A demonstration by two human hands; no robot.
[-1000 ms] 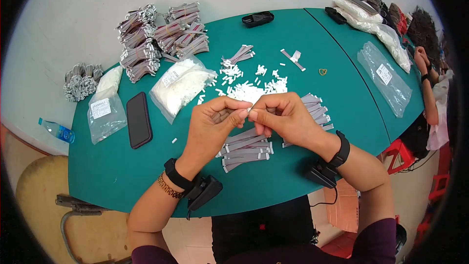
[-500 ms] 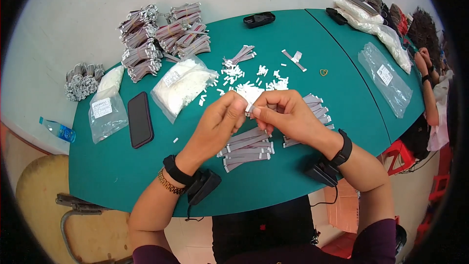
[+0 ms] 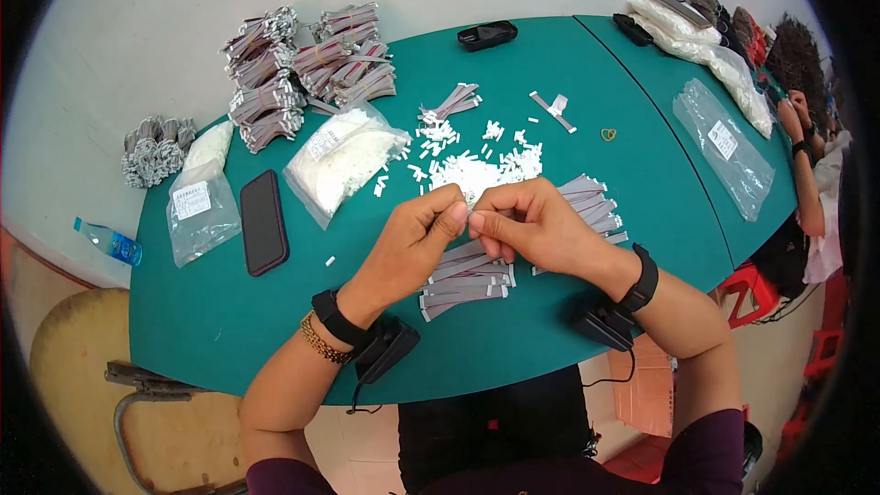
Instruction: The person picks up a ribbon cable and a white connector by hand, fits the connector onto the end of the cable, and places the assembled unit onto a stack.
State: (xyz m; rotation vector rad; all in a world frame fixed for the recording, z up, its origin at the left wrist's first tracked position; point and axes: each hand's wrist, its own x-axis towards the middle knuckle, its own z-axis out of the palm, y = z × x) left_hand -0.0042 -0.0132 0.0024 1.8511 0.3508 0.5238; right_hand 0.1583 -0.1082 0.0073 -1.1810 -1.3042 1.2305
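Observation:
My left hand (image 3: 414, 243) and my right hand (image 3: 532, 227) meet fingertip to fingertip above the middle of the table. Both are closed in a pinch, and whatever lies between the fingertips is almost wholly hidden. Just beyond them spreads a heap of small white plastic connector housings (image 3: 477, 172). Under and in front of my hands lies a stack of flat grey ribbon cables (image 3: 466, 291) with white ends. A second stack of ribbon cables (image 3: 591, 202) rests by my right hand, partly covered by it.
A bag of white pieces (image 3: 341, 163), a phone (image 3: 265, 223) and another bag (image 3: 203, 206) lie left on the green table (image 3: 367, 362). Bundled cables (image 3: 266, 82) are piled at the back. A clear bag (image 3: 724, 148) lies right; another person's arm (image 3: 805, 174) is beyond.
Both hands have come slightly nearer to me, uncovering more of the white heap. The white piece that showed between my fingertips is now nearly hidden.

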